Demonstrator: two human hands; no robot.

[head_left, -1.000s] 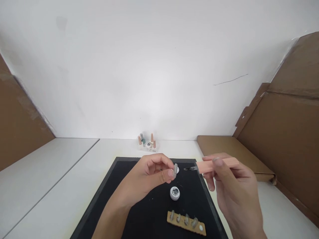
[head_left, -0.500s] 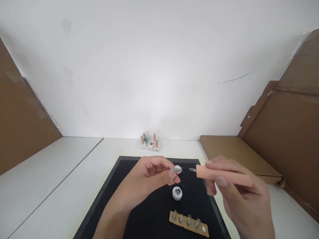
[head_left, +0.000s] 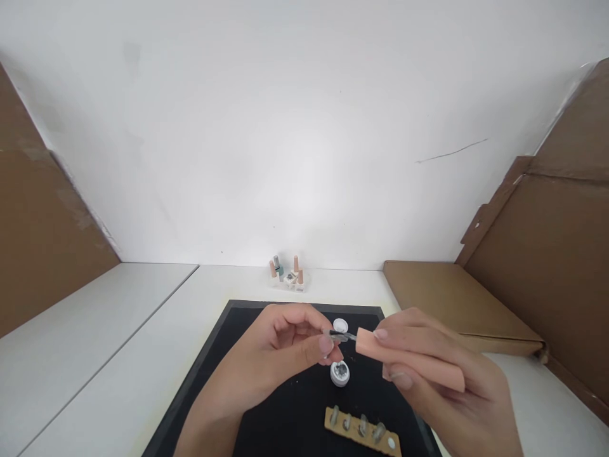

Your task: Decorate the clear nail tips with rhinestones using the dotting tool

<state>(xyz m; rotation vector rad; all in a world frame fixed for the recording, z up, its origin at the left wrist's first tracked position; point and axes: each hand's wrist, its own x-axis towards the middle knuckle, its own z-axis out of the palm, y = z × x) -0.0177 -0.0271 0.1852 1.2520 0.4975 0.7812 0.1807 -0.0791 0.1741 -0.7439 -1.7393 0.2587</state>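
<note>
A pale false nail [head_left: 343,338] is pinched between the thumb and fingers of my left hand [head_left: 271,352], above the black mat. My right hand [head_left: 442,365] is wrapped round the long peach cap of a nail polish brush [head_left: 409,360]. The dark bristles lie over the false nail and seem to touch it. Under my hands stands a small open white jar [head_left: 339,376] with silvery bits in it. Its round white lid [head_left: 340,325] lies behind, partly hidden. Nearer to me is a tan strip [head_left: 349,435] with several clear nail tips standing on it.
The black mat [head_left: 280,419] covers the middle of the white table [head_left: 109,317]. At its far side stands a clear holder [head_left: 288,284] with several small polish bottles. A flat cardboard box [head_left: 442,301] lies at right. Cardboard panels rise on both sides, a white wall behind.
My right hand has moved left and slightly down, bringing the brush from beside the false nail onto it. My left hand stays nearly in place.
</note>
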